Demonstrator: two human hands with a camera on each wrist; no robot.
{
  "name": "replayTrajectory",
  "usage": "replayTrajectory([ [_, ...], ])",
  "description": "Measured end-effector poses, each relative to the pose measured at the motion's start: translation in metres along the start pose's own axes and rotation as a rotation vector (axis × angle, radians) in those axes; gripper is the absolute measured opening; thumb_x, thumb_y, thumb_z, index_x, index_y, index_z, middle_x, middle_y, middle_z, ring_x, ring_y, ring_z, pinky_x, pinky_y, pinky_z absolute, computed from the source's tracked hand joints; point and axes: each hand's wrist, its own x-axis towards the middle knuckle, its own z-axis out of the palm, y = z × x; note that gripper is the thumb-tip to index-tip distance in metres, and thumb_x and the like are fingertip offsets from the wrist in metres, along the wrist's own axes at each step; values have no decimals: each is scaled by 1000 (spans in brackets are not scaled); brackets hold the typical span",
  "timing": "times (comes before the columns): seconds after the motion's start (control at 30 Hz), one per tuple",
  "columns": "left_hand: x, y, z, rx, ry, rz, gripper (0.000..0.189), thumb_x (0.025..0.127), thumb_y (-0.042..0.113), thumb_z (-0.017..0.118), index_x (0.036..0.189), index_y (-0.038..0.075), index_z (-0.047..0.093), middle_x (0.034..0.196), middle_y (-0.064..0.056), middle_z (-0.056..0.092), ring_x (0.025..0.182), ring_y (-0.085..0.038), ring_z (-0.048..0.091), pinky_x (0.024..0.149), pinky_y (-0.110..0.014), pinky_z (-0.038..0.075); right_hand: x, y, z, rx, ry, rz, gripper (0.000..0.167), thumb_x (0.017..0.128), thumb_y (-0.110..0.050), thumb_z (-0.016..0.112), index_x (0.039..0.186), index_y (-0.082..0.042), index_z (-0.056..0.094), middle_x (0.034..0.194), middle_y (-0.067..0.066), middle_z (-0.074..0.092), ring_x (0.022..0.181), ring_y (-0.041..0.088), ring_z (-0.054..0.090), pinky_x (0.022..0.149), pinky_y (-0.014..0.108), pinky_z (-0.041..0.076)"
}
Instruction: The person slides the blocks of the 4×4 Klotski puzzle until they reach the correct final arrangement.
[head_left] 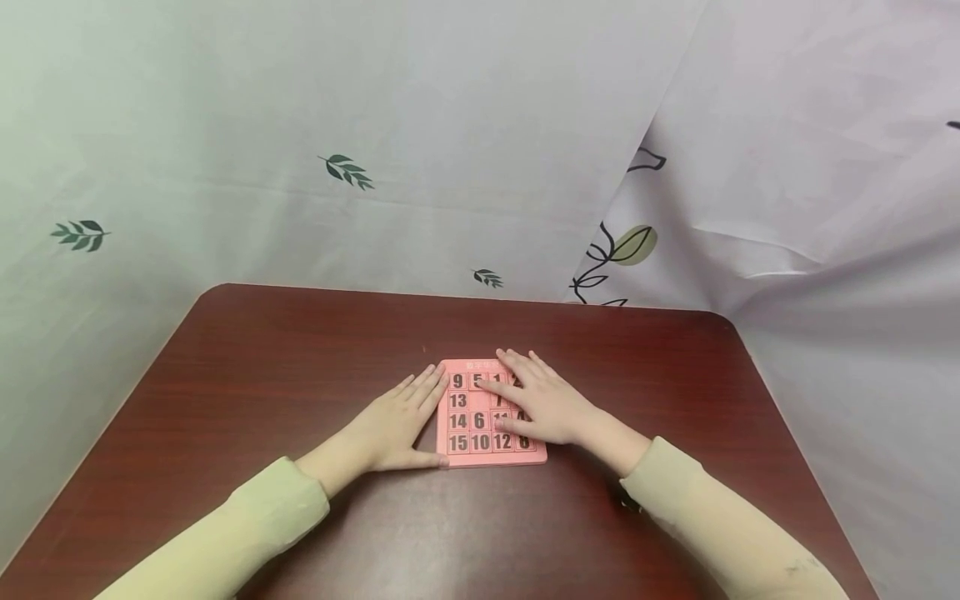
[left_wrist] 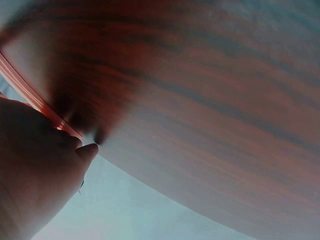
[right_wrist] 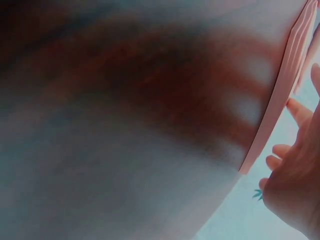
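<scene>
A pink number sliding puzzle [head_left: 487, 459] lies flat on the table. Its black-numbered tiles include 9, 5 and 1 in the top row, and a bare slot shows just right of the 13. At the left rim, my left hand [head_left: 393, 423] rests with straight fingers along the edge, thumb at the lower left corner. My right hand [head_left: 553, 406] reaches over the right side with fingers spread, index fingertip at the 5 and thumb by the 11. It hides some right-hand tiles. The puzzle's side edge [right_wrist: 275, 95] shows beside the right hand in the right wrist view.
The dark red wooden table [head_left: 315, 350] has rounded far corners. Behind it hangs a pale curtain [head_left: 450, 125] with leaf prints, and a second fabric panel [head_left: 825, 208] drapes at the right. Both sleeved forearms come in from the near side.
</scene>
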Motion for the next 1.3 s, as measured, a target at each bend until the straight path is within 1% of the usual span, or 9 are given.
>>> replayTrajectory([
  [0.2, -1, 1, 0, -2, 12, 6, 117, 89, 77, 63, 165, -4, 27, 176, -22, 21, 164, -37, 24, 132, -51, 31, 3, 0, -2, 1, 2, 2, 69, 101, -57, 60, 161, -24, 48, 175, 22, 26, 163, 38, 26, 134, 60, 19],
  [0.4, -2, 1, -1, 1, 21, 9, 117, 89, 76, 63, 165, -5, 28, 176, -23, 22, 164, -38, 25, 132, -52, 31, -4, -5, -2, 33, 2, -11, 73, 103, -56, 60, 164, -20, 44, 175, 22, 25, 164, 39, 25, 135, 60, 18],
  [0.5, -2, 1, -1, 8, 21, 8, 117, 89, 77, 63, 165, -5, 28, 176, -23, 22, 164, -38, 24, 132, -52, 31, -10, -9, 0, 20, 5, -33, 73, 102, -57, 61, 163, -21, 44, 174, 20, 27, 163, 36, 27, 135, 58, 19],
  [0.63, -2, 0, 0, 12, 25, 10, 117, 89, 77, 63, 165, -4, 28, 176, -23, 22, 164, -38, 24, 132, -52, 30, -18, -14, 0, -4, 3, -74, 72, 101, -55, 64, 162, -22, 46, 173, 18, 31, 161, 34, 30, 133, 59, 25],
  [0.73, -2, 0, 0, 14, 24, 11, 117, 89, 76, 63, 165, -5, 28, 176, -23, 22, 164, -38, 24, 132, -51, 30, -24, -18, -1, -8, 1, -92, 72, 99, -52, 66, 161, -22, 47, 173, 18, 31, 161, 37, 32, 131, 61, 28],
  [0.87, -1, 0, 0, 14, 20, 12, 116, 89, 76, 63, 165, -5, 28, 176, -23, 22, 164, -38, 24, 133, -51, 30, -29, -22, 0, -27, -1, -106, 71, 99, -55, 65, 160, -23, 49, 174, 18, 30, 161, 40, 32, 130, 61, 29],
  [1.03, 0, 0, 1, 11, 16, 13, 116, 90, 76, 62, 165, -5, 27, 176, -23, 21, 164, -38, 23, 133, -51, 29, -31, -25, 1, -56, -1, -130, 71, 100, -60, 63, 160, -24, 50, 173, 18, 31, 161, 39, 32, 131, 59, 30],
  [1.13, 0, 0, 1, 14, 19, 14, 116, 90, 77, 62, 165, -5, 28, 176, -23, 22, 164, -38, 24, 133, -51, 29, -31, -26, 1, -58, -2, -130, 70, 100, -59, 62, 160, -24, 50, 173, 18, 32, 161, 38, 32, 131, 59, 30],
  [1.3, 0, 0, 0, 22, 22, 17, 116, 89, 77, 63, 165, -5, 28, 175, -23, 22, 164, -38, 24, 133, -51, 29, -29, -23, 2, -39, -24, -103, 66, 102, -54, 63, 160, -26, 50, 174, 16, 30, 162, 38, 30, 132, 58, 28],
])
